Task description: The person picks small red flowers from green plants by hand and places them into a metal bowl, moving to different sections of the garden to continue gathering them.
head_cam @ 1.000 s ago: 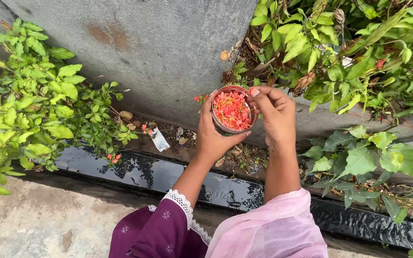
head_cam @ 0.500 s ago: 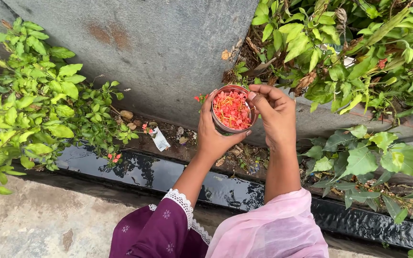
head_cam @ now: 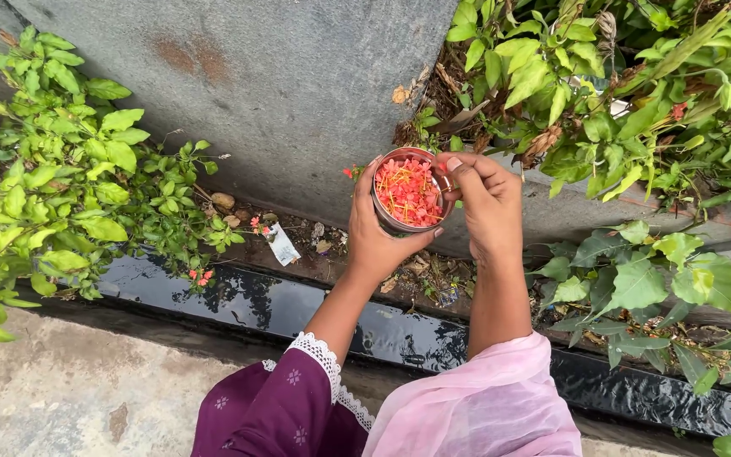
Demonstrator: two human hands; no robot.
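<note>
Change since a second ago: almost none. Both hands and the cup sit where they were, before the grey wall; the right fingertips remain at the rim, so picking looks paused at a drop-in.

Green bushes flank the wall; a water-filled drain runs below.

Left hand: curled round the small metal cup, gripping it from below and the side. Cup is full of red-orange flowers.

Right hand: fingers pinched together over the cup's right edge; whether they hold a flower, cannot tell.
</note>
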